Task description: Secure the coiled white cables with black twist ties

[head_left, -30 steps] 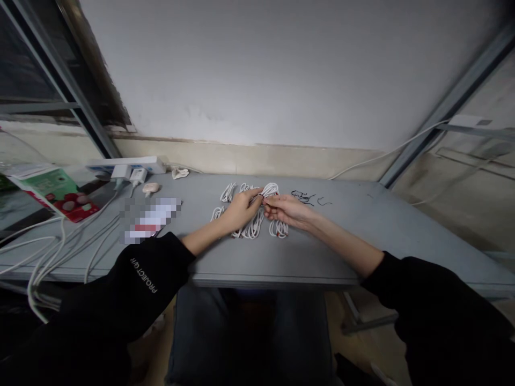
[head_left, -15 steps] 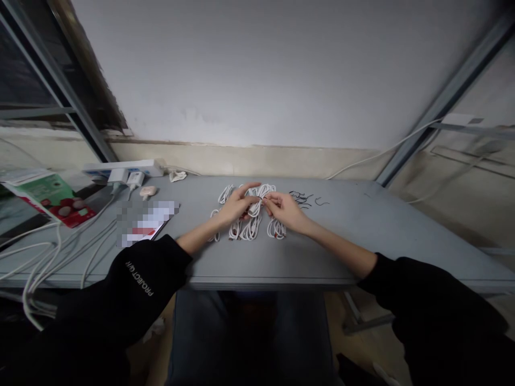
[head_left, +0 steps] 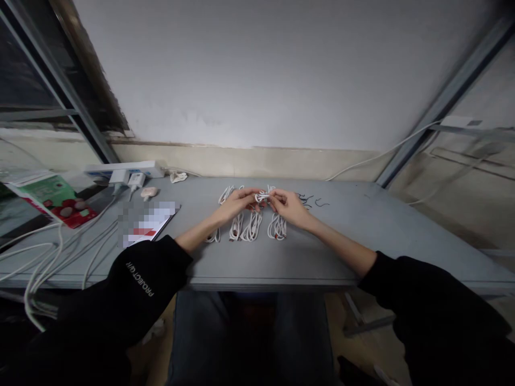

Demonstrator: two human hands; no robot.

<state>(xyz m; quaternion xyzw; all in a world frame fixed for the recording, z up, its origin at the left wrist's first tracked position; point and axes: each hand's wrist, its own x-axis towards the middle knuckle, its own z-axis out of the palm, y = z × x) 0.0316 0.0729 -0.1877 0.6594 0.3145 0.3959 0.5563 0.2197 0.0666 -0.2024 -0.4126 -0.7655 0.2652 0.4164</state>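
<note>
Over the middle of the table, a coiled white cable [head_left: 262,198] is held between both hands, raised a little above the tabletop. My left hand [head_left: 237,205] grips its left side, fingers closed around the coil. At the right end, the thumb and fingertips of my right hand [head_left: 288,206] are pinched on the same bundle. Whether a tie sits in that pinch is too small to make out. Several more coiled white cables [head_left: 252,226] lie around and below the hands, one bundle [head_left: 277,227] just under my right wrist. Thin black ties [head_left: 308,201] are scattered beyond my right hand.
On the left lie a phone [head_left: 151,224] with a lit screen, a green and red packet [head_left: 60,198] and loose white cords [head_left: 52,252]. A power strip [head_left: 148,168] with plugged-in chargers stands at the back left. The wall [head_left: 257,161] borders the table's far edge.
The coil in my hands has turned from hanging upright to lying more sideways. It is now lifted off the bundles below it, and my left index finger has curled in.
</note>
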